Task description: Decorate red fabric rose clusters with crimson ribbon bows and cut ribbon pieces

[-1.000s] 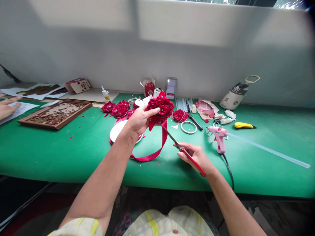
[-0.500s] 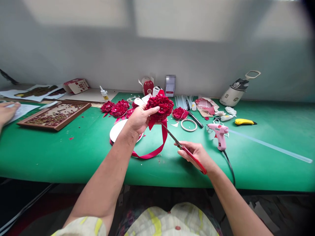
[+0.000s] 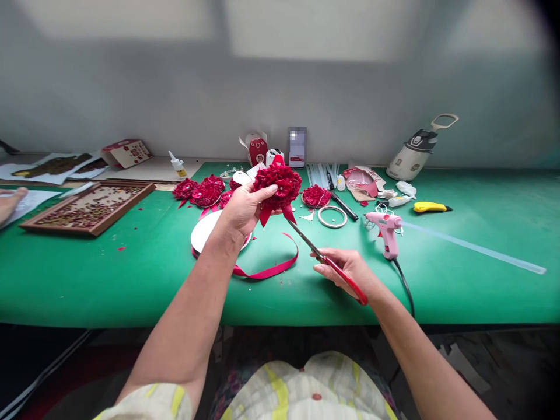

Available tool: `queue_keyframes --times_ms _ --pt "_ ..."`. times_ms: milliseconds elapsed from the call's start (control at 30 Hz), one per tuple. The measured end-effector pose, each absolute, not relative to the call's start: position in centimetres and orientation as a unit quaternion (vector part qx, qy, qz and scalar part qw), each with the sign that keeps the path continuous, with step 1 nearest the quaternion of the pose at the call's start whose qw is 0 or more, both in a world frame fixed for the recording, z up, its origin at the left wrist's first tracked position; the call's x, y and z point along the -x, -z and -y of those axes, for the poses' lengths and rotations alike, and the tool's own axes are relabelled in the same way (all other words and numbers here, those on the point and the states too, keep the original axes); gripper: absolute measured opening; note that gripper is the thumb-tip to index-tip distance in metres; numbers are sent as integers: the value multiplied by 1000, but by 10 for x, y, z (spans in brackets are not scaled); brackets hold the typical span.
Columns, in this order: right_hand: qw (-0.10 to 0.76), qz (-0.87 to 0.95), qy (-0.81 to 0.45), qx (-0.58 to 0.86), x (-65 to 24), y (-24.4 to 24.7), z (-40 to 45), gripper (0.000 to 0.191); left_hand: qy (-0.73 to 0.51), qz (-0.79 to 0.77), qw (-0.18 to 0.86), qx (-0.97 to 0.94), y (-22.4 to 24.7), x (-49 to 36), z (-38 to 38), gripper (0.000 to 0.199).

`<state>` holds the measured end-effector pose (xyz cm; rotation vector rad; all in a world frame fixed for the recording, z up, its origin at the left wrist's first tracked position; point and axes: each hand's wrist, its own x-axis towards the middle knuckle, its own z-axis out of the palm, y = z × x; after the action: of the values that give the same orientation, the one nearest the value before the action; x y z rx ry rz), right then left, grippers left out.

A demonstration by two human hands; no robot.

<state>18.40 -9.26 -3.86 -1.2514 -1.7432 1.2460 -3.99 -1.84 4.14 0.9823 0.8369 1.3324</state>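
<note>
My left hand [image 3: 245, 209] grips a dark red fabric flower [image 3: 280, 185] above the table, thumb across its front petals. Short red ribbon tails hang below the flower. In my right hand [image 3: 343, 271] are red-handled scissors [image 3: 345, 280], their blades closed or nearly so, pointing up at the tails. A loose length of red ribbon [image 3: 269, 273] curls on the table, running from a white ribbon spool [image 3: 205, 233] partly hidden behind my left forearm. More red fabric flowers [image 3: 210, 191] lie behind my left hand, and another flower [image 3: 316, 197] lies right of it.
A pink glue gun [image 3: 387, 230] with a long clear glue stick stands at right, near a yellow cutter [image 3: 432, 207] and a bottle [image 3: 409, 157]. A silver tape ring [image 3: 332, 217] lies centrally. At left are a wooden tray [image 3: 87, 210] and another person's hand [image 3: 9, 205].
The ribbon has been cut below the flower; its long end has dropped to the table while short tails stay on the flower. The scissor blades stay near the cut.
</note>
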Motion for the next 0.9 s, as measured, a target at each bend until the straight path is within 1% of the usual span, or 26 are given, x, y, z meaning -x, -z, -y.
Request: queue_keyframes --times_ms 167,333,467,567,733,900 --pt "312 673 -471 477 -191 40 96 40 -611 -343 587 -406 -35 42 9 28" --pt "307 673 -454 496 -191 31 102 37 -645 -319 607 -337 -30 38 -5 27" --pt "310 669 -462 493 -177 19 105 39 -672 -279 631 -271 -36 28 -12 26" --pt "310 672 -478 473 -162 13 107 39 -688 -251 627 -265 -47 21 -14 26" --pt "354 642 -503 457 -136 15 112 40 -724 -222 595 -268 -60 13 -10 28" --pt "400 601 -511 467 -116 26 118 45 -751 -232 558 -266 -60 4 -1 30"
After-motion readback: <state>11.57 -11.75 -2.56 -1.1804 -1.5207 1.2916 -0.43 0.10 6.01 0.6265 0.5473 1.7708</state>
